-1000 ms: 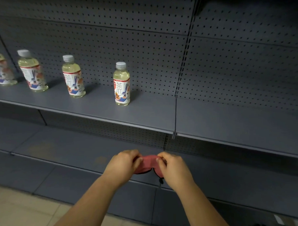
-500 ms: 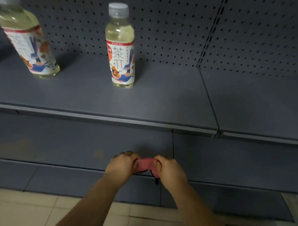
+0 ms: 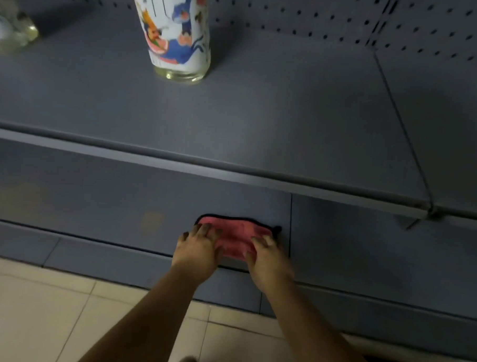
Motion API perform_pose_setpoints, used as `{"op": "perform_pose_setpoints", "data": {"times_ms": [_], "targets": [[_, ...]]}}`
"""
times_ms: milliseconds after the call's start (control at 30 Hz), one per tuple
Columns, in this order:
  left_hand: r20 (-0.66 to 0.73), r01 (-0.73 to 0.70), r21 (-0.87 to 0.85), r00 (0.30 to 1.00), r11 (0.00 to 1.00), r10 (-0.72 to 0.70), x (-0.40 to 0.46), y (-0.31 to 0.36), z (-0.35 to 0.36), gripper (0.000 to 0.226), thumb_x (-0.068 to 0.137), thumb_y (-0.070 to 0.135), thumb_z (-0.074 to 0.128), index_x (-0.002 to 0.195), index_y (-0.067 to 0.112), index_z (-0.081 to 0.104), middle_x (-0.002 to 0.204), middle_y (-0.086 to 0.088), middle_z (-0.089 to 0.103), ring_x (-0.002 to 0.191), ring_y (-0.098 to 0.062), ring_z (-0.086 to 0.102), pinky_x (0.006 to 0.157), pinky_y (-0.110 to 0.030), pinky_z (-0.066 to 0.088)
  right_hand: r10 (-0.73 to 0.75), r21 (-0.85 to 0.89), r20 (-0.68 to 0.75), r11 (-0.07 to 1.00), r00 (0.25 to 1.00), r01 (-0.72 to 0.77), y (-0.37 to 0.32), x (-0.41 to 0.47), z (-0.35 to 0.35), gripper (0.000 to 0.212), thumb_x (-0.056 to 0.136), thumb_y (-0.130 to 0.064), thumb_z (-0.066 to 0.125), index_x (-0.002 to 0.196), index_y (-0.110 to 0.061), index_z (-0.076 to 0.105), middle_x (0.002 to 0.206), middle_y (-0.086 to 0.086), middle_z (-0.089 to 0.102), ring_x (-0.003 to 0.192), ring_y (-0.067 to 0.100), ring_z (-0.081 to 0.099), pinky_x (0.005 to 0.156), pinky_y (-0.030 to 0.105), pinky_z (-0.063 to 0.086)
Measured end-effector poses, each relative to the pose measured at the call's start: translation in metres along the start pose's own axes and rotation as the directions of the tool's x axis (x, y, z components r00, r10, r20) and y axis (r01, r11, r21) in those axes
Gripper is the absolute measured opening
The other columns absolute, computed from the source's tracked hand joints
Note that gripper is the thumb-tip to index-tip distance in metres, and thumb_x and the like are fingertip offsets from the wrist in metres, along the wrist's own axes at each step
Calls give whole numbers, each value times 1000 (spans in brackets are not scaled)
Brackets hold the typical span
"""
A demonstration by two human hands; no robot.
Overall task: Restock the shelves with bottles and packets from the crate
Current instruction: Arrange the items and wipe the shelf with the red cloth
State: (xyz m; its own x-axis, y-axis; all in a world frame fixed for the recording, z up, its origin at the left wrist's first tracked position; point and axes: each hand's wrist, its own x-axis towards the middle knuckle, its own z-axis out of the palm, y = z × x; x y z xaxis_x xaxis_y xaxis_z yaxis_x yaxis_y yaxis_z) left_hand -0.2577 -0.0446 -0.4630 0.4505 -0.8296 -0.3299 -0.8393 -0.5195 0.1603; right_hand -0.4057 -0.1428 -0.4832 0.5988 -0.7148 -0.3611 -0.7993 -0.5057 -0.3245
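Both hands are now lying flat on the cloth (image 3: pixel 236 237) on the lower shelf (image 3: pixel 94 202), where a moment ago they were bunching it in the air. Left hand (image 3: pixel 199 247) and right hand (image 3: pixel 267 257) are pressing with straight fingers, gripping nothing. Wiping well probably means even, overlapping strokes. Cloth is looking soft, pink, black-edged; shelf is smooth grey metal. At 11 o'clock a clear labelled bottle (image 3: pixel 178 36) is standing on the upper shelf (image 3: pixel 289 114); no crate is showing.

Labelled bottle (image 3: pixel 180 36) upright on upper shelf (image 3: pixel 261 121) (top cropped); second bottle (image 3: pixel 11 31) far left, blurred, partly out of frame.
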Motion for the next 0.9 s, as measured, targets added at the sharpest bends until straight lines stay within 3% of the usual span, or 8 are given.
{"op": "perform_pose_setpoints", "data": {"times_ms": [133, 300, 433, 533, 600, 667, 800, 900], "targets": [[31, -16, -47, 999, 999, 17, 6, -11, 28, 54, 102, 45, 31, 153, 28, 22, 161, -2, 15, 147, -24, 15, 117, -40, 17, -41, 38, -9, 998, 999, 42, 1, 15, 29, 48, 103, -40, 38, 149, -26, 39, 161, -1, 23, 144, 26, 26, 114, 33, 32], [-3, -100, -67, 995, 993, 100, 41, -15, 53, 52, 102, 37, 36, 152, 28, 26, 162, -2, 14, 149, -23, 9, 119, -37, 13, -29, 18, -57, 999, 998, 30, 4, 47, 51, 50, 104, -39, 33, 153, -26, 30, 165, -2, 7, 150, 27, 8, 122, 38, 15], [22, -133, -70, 991, 989, 135, 71, -11, 73, 55, 102, 42, 33, 153, 27, 22, 163, -1, 3, 150, -21, 0, 121, -39, 5, 1, -76, -33, 997, 999, -4, 10, 61, 70, 57, 103, -50, 29, 156, -31, 19, 165, -2, -6, 151, 27, -5, 123, 40, 0], [40, -142, 9, 989, 990, 142, 74, -10, 88, 58, 102, 47, 27, 155, 28, 14, 163, -2, -7, 150, -23, -5, 121, -40, -2, 0, -128, -66, 992, 998, -8, 19, 55, 81, 71, 93, -66, 10, 157, -34, 11, 165, -1, -11, 151, 27, -10, 121, 39, -7], [22, -146, 16, 989, 989, 146, 73, -13, 91, 59, 101, 49, 27, 155, 29, 13, 163, -2, -9, 150, -24, -7, 121, -41, -4, -14, -155, -82, 988, 997, 1, 22, 52, 82, 69, 96, -64, 15, 157, -33, 7, 164, 0, -15, 150, 27, -15, 120, 39, -11], [21, -151, 10, 988, 988, 151, 73, -19, 90, 61, 100, 51, 26, 155, 29, 11, 163, -1, -11, 149, -24, -10, 121, -41, -5, -29, -147, -100, 989, 995, 14, 19, 53, 82, 64, 101, -59, 21, 157, -32, 7, 164, 0, -17, 150, 29, -16, 120, 41, -13], [42, -177, 34, 984, 984, 175, 72, -31, 91, 64, 99, 57, 23, 155, 30, 4, 162, 1, -16, 149, -23, -15, 121, -39, -8, -18, -115, -122, 993, 992, 4, 12, 55, 90, 78, 86, -63, -2, 156, -34, 14, 165, 2, -10, 150, 31, -12, 121, 44, -11], [35, -171, 40, 985, 984, 170, 72, -28, 91, 64, 99, 57, 24, 155, 31, 4, 162, 1, -16, 149, -24, -15, 121, -42, -7, -8, -113, -123, 994, 992, -6, 20, 55, 90, 81, 82, -68, -3, 156, -38, 12, 165, -1, -8, 151, 26, -12, 122, 43, -6]]}}
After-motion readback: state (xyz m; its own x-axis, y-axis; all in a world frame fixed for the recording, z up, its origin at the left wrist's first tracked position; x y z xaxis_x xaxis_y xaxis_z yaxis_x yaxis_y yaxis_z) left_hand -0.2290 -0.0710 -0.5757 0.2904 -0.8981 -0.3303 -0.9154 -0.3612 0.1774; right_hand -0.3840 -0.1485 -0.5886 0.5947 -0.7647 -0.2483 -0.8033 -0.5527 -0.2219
